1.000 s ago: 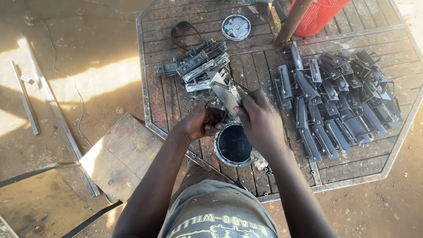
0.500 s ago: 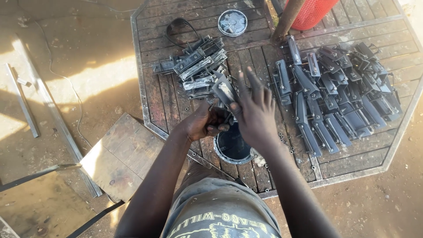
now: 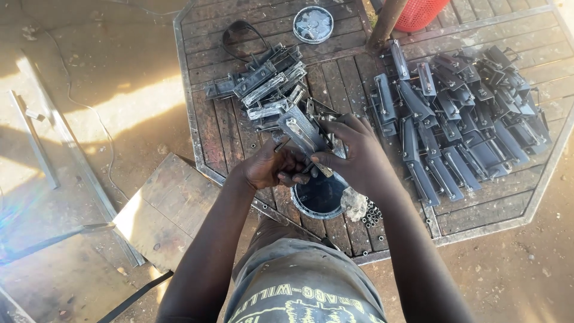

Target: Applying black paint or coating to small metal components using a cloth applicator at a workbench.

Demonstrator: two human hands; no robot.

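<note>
Both hands meeting over the near edge of the octagonal slatted table (image 3: 335,72), just above a round dark tin (image 3: 320,196). Left hand (image 3: 272,167) curled shut around the lower end of a grey metal bracket (image 3: 302,134), with what looks like a slim tool or pin pinched at the fingertips — too small to tell which. Right hand (image 3: 353,152) wrapped over the bracket from the other side, fingers closed on it, thumb pressing near its lower end. Bracket tilted, upper end pointing away toward the table's middle, lower end hanging over the tin's mouth — probably held there so loose bits drop in rather than scatter.

Left of centre, a small heap of similar brackets (image 3: 263,90), jumbled and overlapping, just beyond the held piece and within easy reach. Toward the right edge, a far larger spread of darker brackets (image 3: 460,113), laid in rough rows, well apart from the small heap — seemingly two lots kept separate. Beside the tin, near the table's near edge, a crumpled pale rag (image 3: 354,203) and a scatter of small nuts (image 3: 373,214). At the far edge, a round lid or dish (image 3: 313,24) and a loop of black strap (image 3: 236,33); a red basket (image 3: 418,12) past the far right corner. Off the left edge, a flat wooden board (image 3: 167,209) on dusty ground.
</note>
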